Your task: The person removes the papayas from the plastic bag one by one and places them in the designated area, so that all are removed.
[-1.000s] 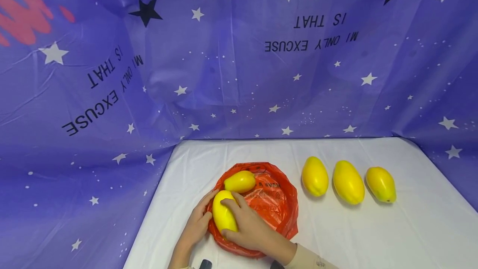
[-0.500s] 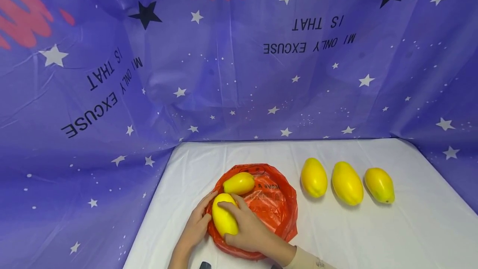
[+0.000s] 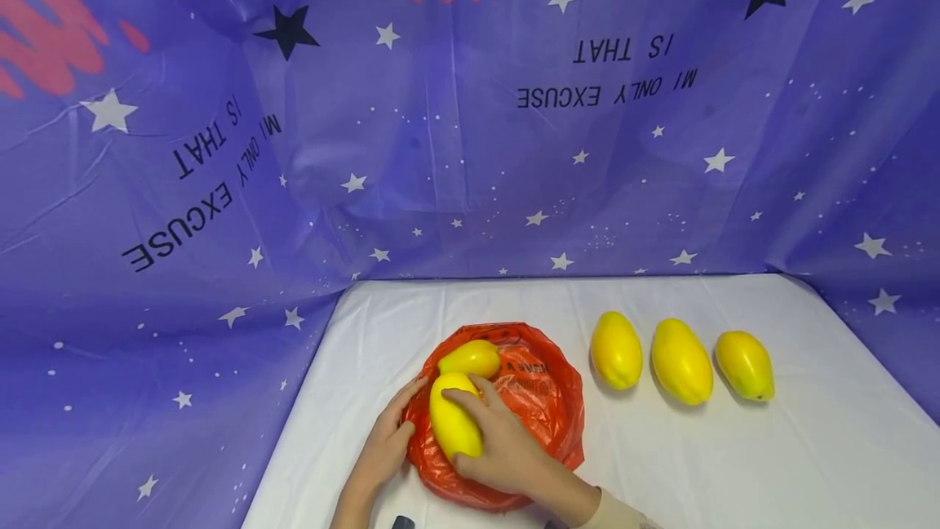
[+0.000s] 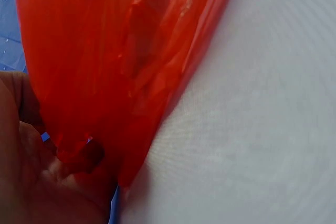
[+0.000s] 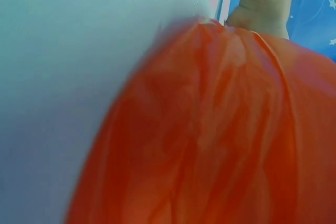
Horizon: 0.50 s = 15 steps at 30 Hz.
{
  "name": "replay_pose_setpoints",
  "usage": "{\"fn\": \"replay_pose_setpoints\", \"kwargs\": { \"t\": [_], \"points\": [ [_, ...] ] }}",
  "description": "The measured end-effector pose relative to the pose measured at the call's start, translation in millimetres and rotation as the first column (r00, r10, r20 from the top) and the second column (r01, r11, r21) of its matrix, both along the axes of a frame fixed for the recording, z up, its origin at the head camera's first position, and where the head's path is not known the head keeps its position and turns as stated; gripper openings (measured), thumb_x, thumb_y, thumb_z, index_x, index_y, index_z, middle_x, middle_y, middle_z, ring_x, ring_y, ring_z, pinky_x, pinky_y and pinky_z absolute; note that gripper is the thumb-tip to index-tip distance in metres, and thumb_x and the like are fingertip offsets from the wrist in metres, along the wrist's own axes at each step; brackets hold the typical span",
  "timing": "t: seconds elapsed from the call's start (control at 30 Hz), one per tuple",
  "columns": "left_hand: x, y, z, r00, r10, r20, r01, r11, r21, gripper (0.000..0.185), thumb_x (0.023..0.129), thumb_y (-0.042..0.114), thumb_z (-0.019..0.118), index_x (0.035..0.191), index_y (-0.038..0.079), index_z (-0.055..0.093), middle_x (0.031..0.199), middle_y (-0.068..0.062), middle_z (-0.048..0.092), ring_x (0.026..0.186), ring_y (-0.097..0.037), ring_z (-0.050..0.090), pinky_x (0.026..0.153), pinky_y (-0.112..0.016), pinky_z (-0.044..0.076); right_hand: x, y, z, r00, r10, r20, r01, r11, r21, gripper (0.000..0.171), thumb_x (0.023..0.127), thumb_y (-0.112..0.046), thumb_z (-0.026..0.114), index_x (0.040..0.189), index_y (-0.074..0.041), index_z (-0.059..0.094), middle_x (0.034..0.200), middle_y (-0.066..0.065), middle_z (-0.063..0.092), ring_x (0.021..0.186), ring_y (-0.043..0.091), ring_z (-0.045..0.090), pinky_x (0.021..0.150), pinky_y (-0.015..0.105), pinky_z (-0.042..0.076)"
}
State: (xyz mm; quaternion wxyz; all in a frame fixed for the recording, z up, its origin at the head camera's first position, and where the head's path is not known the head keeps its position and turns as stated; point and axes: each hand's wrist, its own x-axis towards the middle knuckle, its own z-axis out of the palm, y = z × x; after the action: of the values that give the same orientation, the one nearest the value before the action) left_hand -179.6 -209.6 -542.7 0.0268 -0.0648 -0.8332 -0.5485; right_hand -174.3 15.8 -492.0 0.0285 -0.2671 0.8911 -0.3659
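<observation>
A red plastic bag point(image 3: 536, 406) lies on the white tablecloth point(image 3: 734, 464) near the front edge. Two yellow oval fruits sit at its mouth. The far fruit point(image 3: 471, 357) lies free. My right hand point(image 3: 481, 435) curls over the near fruit point(image 3: 450, 419) and grips it. My left hand point(image 3: 402, 419) holds the bag's left edge beside that fruit. In the left wrist view the red bag point(image 4: 115, 51) is bunched against my left hand point(image 4: 31, 182). The right wrist view is mostly filled by the red bag point(image 5: 220, 140).
Three more yellow fruits lie in a row right of the bag: one point(image 3: 615, 349) nearest it, a second point(image 3: 681, 360) and a third point(image 3: 745, 365). A purple star-printed cloth point(image 3: 441, 145) hangs behind and along both sides of the table.
My right hand has moved the near fruit slightly to the right, further over the red bag. My left hand has stayed at the bag's edge.
</observation>
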Motion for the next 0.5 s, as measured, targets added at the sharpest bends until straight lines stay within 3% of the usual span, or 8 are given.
{"fn": "replay_pose_setpoints", "kwargs": {
  "t": [0.33,0.5],
  "points": [
    [0.3,-1,-0.8,1.000,-0.012,-0.011,0.012,1.000,-0.014,0.073,0.082,-0.009,0.046,0.145,0.028,0.047,0.152,0.004,0.038,0.141,-0.018,0.029,0.113,-0.046,0.020,1.1,15,8.2,1.000,-0.029,0.001,0.029,0.999,-0.023,0.089,0.069,-0.037,0.077,0.145,-0.051,0.033,0.158,0.007,0.021,0.120,0.035,0.051,0.082,0.057,0.051],
    [0.0,0,-1.1,1.000,-0.007,-0.015,0.007,1.000,-0.019,0.073,0.081,-0.008,0.046,0.145,0.027,0.047,0.152,0.004,0.039,0.141,-0.018,0.029,0.113,-0.045,0.020,1.5,24,10.7,0.999,-0.036,-0.027,0.035,0.998,-0.053,0.089,0.069,-0.034,0.077,0.145,-0.048,0.034,0.157,0.008,0.022,0.118,0.033,0.051,0.083,0.052,0.051]
  ]
}}
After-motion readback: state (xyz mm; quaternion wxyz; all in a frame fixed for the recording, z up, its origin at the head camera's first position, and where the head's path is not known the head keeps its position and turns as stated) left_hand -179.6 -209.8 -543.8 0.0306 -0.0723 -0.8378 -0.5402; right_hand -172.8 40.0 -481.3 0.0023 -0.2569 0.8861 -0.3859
